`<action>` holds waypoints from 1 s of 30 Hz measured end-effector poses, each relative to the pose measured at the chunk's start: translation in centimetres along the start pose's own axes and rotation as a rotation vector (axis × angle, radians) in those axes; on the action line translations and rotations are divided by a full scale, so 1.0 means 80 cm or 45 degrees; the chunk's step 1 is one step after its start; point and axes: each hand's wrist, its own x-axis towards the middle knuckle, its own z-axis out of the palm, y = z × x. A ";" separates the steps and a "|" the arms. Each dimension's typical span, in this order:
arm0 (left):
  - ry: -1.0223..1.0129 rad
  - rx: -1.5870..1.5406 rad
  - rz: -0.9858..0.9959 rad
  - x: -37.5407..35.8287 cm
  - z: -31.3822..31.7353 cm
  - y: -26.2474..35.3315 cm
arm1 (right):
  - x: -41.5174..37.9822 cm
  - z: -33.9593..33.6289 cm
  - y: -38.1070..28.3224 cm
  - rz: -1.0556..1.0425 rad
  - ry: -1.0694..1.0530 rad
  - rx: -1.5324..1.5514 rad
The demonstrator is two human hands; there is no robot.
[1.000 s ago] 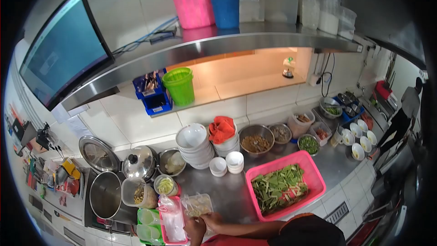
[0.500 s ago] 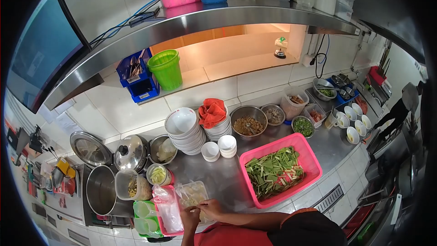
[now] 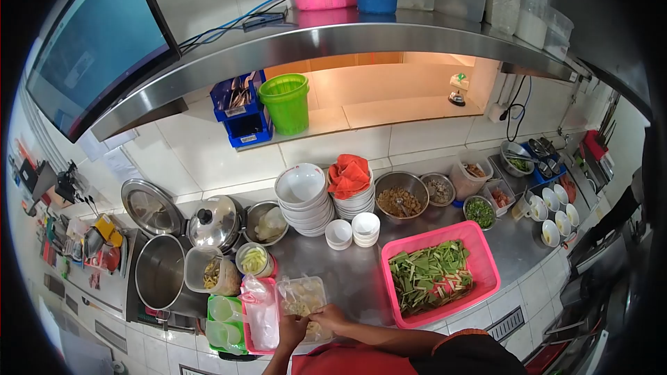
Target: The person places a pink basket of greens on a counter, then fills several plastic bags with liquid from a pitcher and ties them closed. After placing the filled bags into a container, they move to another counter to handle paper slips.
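Note:
My left hand (image 3: 292, 328) and my right hand (image 3: 328, 318) meet at the counter's front edge, fingertips pinched close together. What lies between the fingers is too small to make out. Directly behind and beneath them is a clear plastic container (image 3: 303, 291) with pale, yellowish contents that I cannot identify. Left of my left hand, a pink tray (image 3: 244, 314) holds clear plastic bags (image 3: 263, 325). A green tray (image 3: 210, 342) with clear plastic jugs (image 3: 224, 309) sits beside it.
A pink tub (image 3: 390, 290) of chopped green leaves and stems stands to the right. Behind are stacked white bowls (image 3: 303, 191), a red cloth (image 3: 349, 177) and a metal bowl of brown food (image 3: 401, 198). A large pot (image 3: 162, 285) is at left; a steel shelf (image 3: 361, 36) hangs overhead.
The whole scene has shifted right in view as my head turned. My hands stay pinched together over the clear container, with little change in their pose.

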 end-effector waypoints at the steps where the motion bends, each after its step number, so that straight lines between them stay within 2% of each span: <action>1: 0.106 -0.027 0.014 -0.002 0.003 0.005 | 0.000 -0.003 -0.001 0.006 -0.015 0.033; 2: 0.211 -0.051 0.024 -0.006 0.006 0.008 | -0.003 -0.006 -0.006 0.015 -0.033 0.067; 6: 0.305 -0.103 0.041 -0.014 0.011 0.013 | -0.012 -0.006 -0.013 -0.052 -0.029 0.037; 8: 0.301 -0.201 -0.074 -0.020 0.009 0.023 | -0.005 0.003 -0.003 -0.333 0.253 -0.308; 9: 0.298 -0.297 -0.174 -0.023 0.009 0.024 | -0.006 0.006 -0.001 -0.330 0.237 -0.311; 11: 0.367 -0.310 -0.180 -0.022 0.022 0.011 | -0.005 0.007 -0.003 -0.422 0.298 -0.275; 12: 0.433 -0.321 -0.174 -0.024 0.028 0.005 | -0.003 0.008 0.000 -0.411 0.273 -0.280; 14: 0.414 -0.297 -0.223 -0.024 0.030 -0.003 | 0.006 0.007 0.004 -0.527 0.259 -0.240; 15: 0.391 -0.271 -0.246 -0.026 0.027 -0.005 | 0.005 0.009 0.005 -0.504 0.226 -0.244; 20: 0.376 -0.130 -0.138 -0.030 0.007 0.006 | -0.002 0.008 -0.008 -0.512 0.224 -0.242; 23: 0.381 -0.093 -0.165 -0.025 0.005 0.011 | 0.000 0.007 -0.008 -0.578 0.211 -0.172; 27: 0.480 -0.240 -0.125 -0.019 0.022 0.000 | -0.007 -0.005 -0.023 -0.538 0.094 -0.085; 30: 0.456 -0.306 -0.174 -0.018 0.029 0.004 | -0.011 -0.015 -0.036 -0.650 0.031 -0.288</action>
